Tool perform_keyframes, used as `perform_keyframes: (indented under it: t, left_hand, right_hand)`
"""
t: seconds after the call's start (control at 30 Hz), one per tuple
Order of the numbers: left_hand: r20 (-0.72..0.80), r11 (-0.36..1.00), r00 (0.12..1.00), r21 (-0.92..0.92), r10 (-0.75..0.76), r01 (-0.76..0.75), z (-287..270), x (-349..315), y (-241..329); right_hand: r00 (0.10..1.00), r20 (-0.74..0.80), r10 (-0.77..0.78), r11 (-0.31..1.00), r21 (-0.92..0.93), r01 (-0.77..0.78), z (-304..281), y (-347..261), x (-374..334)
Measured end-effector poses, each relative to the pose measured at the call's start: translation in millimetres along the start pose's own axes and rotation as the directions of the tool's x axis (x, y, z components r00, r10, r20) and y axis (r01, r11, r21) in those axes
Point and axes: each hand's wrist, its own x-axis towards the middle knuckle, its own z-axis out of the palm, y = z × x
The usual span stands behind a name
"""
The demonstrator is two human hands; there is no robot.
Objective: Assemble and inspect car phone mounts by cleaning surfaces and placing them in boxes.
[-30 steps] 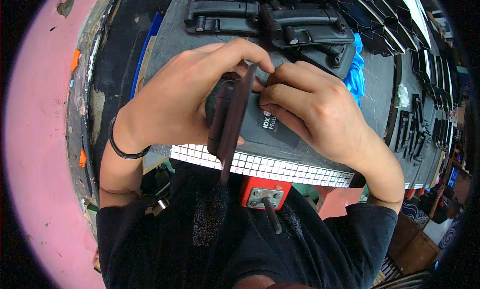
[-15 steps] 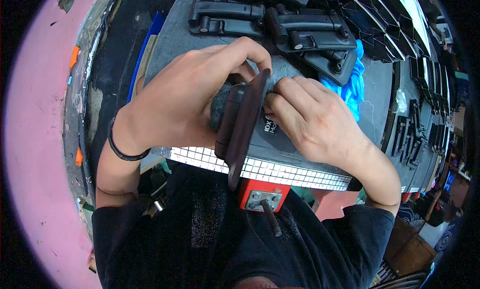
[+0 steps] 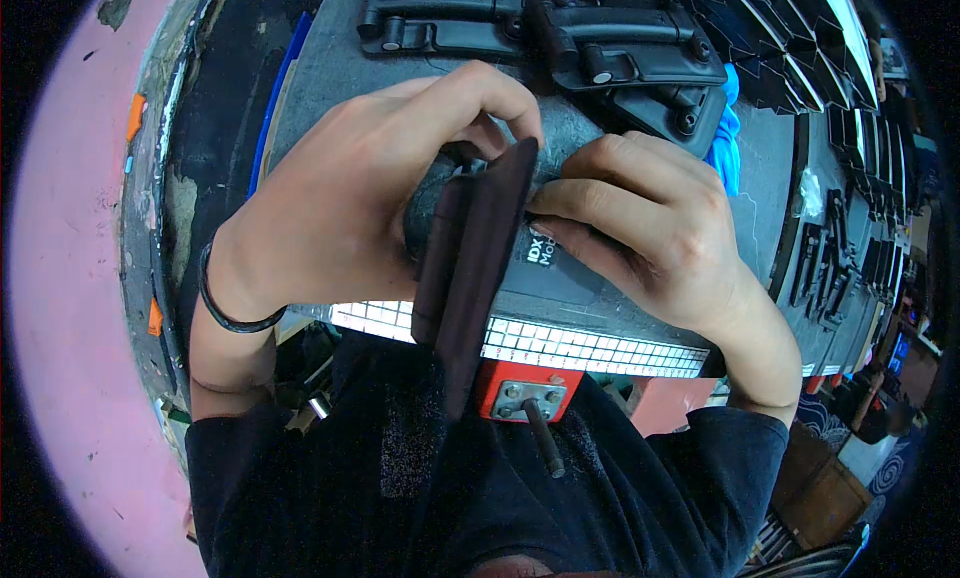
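Observation:
My left hand (image 3: 330,198) grips a black plastic part with a flat plate (image 3: 485,263), standing on edge above the near side of the bench. Its fingers curl over the plate's far end, and the palm hides much of the raised body behind it. My right hand (image 3: 660,228) is on the plate's right face, thumb and forefinger pinched together close against it. Whatever sits between those fingertips is hidden. Similar black hinged plastic parts (image 3: 440,26) lie beyond my hands, with another stack of them (image 3: 630,53) to their right.
A white gridded ruler strip (image 3: 600,350) runs along the bench's near edge. Below it sits a red block with a metal plate and rod (image 3: 530,388). Blue cloth (image 3: 728,163) lies at the right, near glossy black folded pieces (image 3: 770,38) and small black parts (image 3: 825,253).
The held part's near end has come down and slightly left, toward my body. My right hand's fingers have loosened from a tight curl into a more extended pinch, and its wrist has turned.

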Motion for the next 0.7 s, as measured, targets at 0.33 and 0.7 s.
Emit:
perform_keyframes:
  t: [0.33,0.7]
  left_hand:
    - [0.028,0.998,0.999,0.05,-0.041,0.039,-6,2,4]
    - [0.089,0.987,0.991,0.12,0.095,-0.105,-10,3,-2]
  right_hand:
    - [0.988,-0.043,-0.15,0.97,-0.199,0.138,14,-3,-7]
    - [0.966,-0.077,-0.246,0.947,-0.229,0.223,16,-3,-26]
